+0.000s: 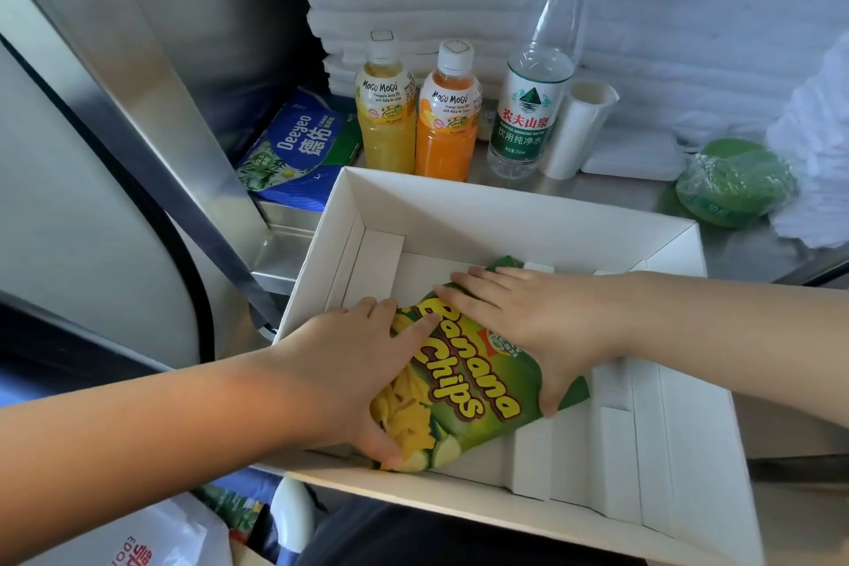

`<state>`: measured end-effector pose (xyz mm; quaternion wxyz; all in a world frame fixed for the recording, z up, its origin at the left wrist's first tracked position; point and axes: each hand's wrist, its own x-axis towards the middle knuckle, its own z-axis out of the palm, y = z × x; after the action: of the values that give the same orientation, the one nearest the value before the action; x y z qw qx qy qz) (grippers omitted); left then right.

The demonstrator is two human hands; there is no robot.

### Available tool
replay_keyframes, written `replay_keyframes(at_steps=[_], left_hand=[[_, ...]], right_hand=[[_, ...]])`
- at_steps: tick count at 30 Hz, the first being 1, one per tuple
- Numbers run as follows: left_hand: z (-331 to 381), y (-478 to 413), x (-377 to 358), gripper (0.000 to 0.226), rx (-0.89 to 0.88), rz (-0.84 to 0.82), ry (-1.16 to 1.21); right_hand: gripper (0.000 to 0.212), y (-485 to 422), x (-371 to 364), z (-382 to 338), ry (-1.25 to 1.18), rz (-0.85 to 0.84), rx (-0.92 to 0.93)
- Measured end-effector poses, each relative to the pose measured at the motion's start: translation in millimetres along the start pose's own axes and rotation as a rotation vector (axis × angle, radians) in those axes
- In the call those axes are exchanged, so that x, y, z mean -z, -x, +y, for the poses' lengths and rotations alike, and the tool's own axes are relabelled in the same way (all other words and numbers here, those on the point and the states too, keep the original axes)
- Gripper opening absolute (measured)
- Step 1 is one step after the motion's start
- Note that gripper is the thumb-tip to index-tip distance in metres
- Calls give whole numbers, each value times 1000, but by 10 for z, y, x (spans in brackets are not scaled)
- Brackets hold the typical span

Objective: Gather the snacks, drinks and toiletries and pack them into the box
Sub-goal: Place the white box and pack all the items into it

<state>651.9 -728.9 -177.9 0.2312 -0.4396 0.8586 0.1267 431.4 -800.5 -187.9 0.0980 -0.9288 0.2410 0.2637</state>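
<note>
Down on the floor of the white box (464, 209), the green bag of chips (464, 386) lies flat and askew, its yellow lettering reading "Banana Chips". My left hand (349, 363) presses on its near end with straight fingers, thumb along the lower corner; my right hand (528, 317) lies flat across its far end, fingers spread, thumb at the bag's edge. Neither is clamped round it. A small logo on the bag is half under my right palm and unreadable. Beyond the box, on the steel bench (643, 193), stand two "Mogu Mogu" bottles, a yellow one (386, 120) marked pineapple juice and an orange one (448, 124) marked orange juice, touching side by side. Just right of them is a green-capped water bottle (535, 97) labelled 农夫山泉, "Purified Drinking Water". Left, a blue "Deeyeo 德佑" pack (298, 147) leans partly behind a metal post. Right, a green round thing (735, 184) in plastic wrap has blurred print.
</note>
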Motion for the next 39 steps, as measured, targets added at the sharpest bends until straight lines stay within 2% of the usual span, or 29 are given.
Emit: replay_keyframes(at_steps=[5, 11, 16, 19, 22, 27, 32, 39], left_hand=[[41, -6, -3, 127, 12, 14, -15], [111, 12, -37, 126, 41, 89, -62], [49, 11, 4, 132, 28, 63, -112], [14, -15, 24, 122, -7, 73, -135], [1, -17, 19, 105, -49, 184, -113], [27, -16, -35, 116, -75, 217, -75], [-24, -17, -109, 110, -105, 272, 21], [-94, 19, -65, 105, -97, 204, 117]], right_hand=[[145, -9, 68, -37, 59, 1, 23], [133, 36, 91, -53, 136, 100, 38], [128, 96, 127, -33, 135, 143, 68], [127, 139, 126, -10, 112, 148, 77], [123, 193, 128, -10, 123, 177, 88], [98, 341, 221, -66, 126, 274, 89], [81, 374, 291, -21, 164, 259, 112], [91, 285, 380, -7, 350, 185, 145]])
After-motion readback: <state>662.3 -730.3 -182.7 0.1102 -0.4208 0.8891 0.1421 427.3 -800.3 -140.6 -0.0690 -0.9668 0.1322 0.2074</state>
